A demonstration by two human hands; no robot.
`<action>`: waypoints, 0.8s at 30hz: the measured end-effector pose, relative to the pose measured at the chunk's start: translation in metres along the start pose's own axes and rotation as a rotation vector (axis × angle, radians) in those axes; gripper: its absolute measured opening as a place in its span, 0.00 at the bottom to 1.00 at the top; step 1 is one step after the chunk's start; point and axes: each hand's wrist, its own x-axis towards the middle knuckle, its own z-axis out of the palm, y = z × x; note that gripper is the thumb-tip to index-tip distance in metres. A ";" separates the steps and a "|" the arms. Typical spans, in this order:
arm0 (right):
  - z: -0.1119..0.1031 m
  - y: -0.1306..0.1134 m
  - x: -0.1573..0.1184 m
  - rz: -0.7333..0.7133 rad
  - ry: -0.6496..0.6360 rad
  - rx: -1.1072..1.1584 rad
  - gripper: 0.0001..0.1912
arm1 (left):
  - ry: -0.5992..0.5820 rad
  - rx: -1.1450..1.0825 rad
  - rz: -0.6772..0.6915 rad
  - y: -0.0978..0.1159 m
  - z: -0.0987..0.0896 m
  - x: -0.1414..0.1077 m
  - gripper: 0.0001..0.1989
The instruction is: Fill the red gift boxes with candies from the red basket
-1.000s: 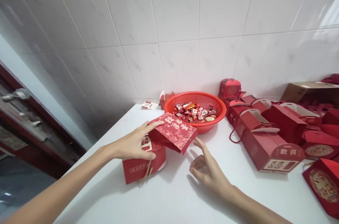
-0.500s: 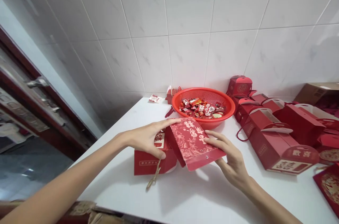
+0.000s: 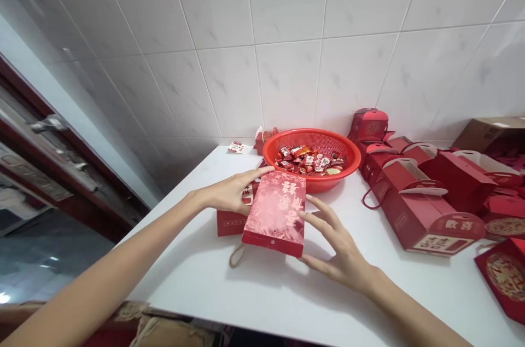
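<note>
A red box with a floral print and pale characters (image 3: 276,210) is held between my two hands above the white table. My left hand (image 3: 235,191) grips its far left edge, thumb hidden behind it. The fingers of my right hand (image 3: 334,243) press on its right side. Under and behind it, partly covered, sits another red box (image 3: 230,223) with a twine loop (image 3: 237,255) at its front. Just beyond is a red plastic basket (image 3: 314,185) of wrapped candies (image 3: 311,161).
Several red gift boxes (image 3: 426,221) line the right side of the white table (image 3: 197,270). A brown carton (image 3: 490,131) stands at the back right. A small printed card (image 3: 238,148) and a little red box (image 3: 261,142) lie near the tiled wall.
The floral box has swung round and moved left, with its near end now facing me. Both hands have moved with it, and it covers more of the box beneath.
</note>
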 end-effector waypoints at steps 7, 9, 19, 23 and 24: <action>-0.006 -0.011 -0.004 -0.075 0.172 -0.034 0.23 | 0.047 0.303 0.018 -0.001 0.003 -0.001 0.55; -0.017 -0.011 -0.001 0.021 0.282 0.048 0.19 | 0.180 0.355 -0.003 -0.010 -0.001 0.002 0.55; -0.034 -0.005 0.011 0.494 0.466 0.228 0.18 | 0.440 0.416 -0.248 -0.037 0.004 0.013 0.52; -0.036 -0.003 0.011 0.498 0.455 0.225 0.20 | 0.535 0.393 -0.216 -0.024 0.002 0.014 0.40; -0.036 -0.002 0.011 0.499 0.453 0.220 0.20 | 0.580 0.353 -0.161 -0.017 0.002 0.015 0.34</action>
